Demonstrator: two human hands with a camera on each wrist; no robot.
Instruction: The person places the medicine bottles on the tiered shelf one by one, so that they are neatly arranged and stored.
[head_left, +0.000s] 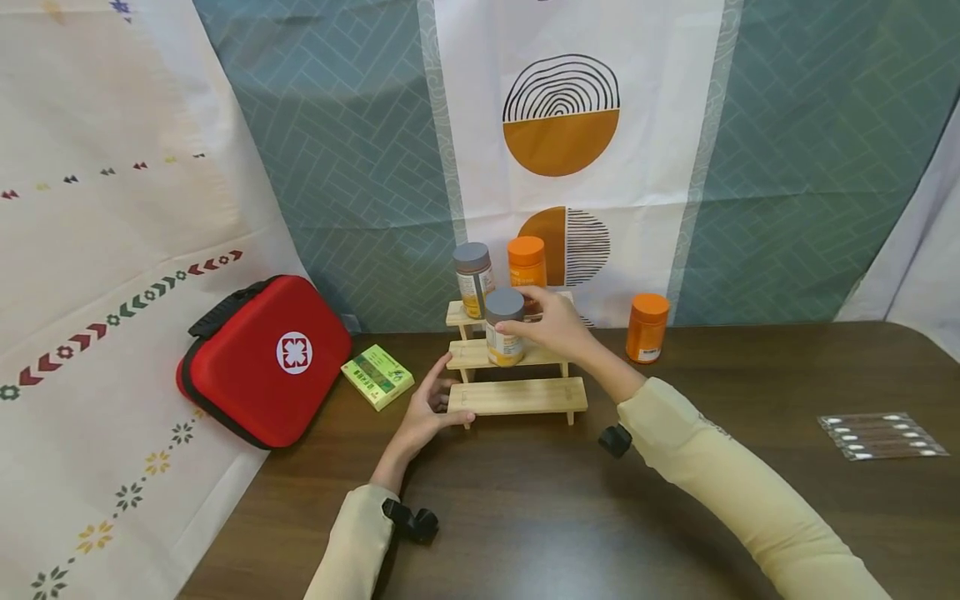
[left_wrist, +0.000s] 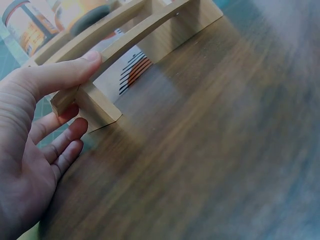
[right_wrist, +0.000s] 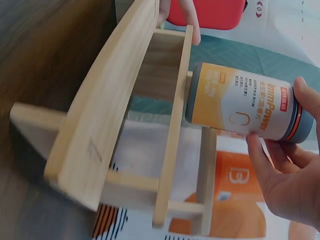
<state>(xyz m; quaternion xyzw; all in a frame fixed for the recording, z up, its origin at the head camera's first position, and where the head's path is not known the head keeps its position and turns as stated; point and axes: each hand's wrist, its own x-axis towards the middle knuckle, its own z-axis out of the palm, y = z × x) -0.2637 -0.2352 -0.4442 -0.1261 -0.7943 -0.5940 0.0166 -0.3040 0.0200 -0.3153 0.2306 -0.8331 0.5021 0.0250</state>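
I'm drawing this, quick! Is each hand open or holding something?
Left hand: holding the wooden shelf.
Right hand: holding a gray-capped jar.

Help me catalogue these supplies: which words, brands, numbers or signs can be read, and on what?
"Power", first letters unclear: held grey-lidded jar; its Chinese print is mostly too blurred.
"B": orange jar on the wooden stand.
Round red-and-white emblem: red case.
Too small or blurred: yellow-green box, second grey-lidded jar, orange jar on the table.
I can make out no numbers.
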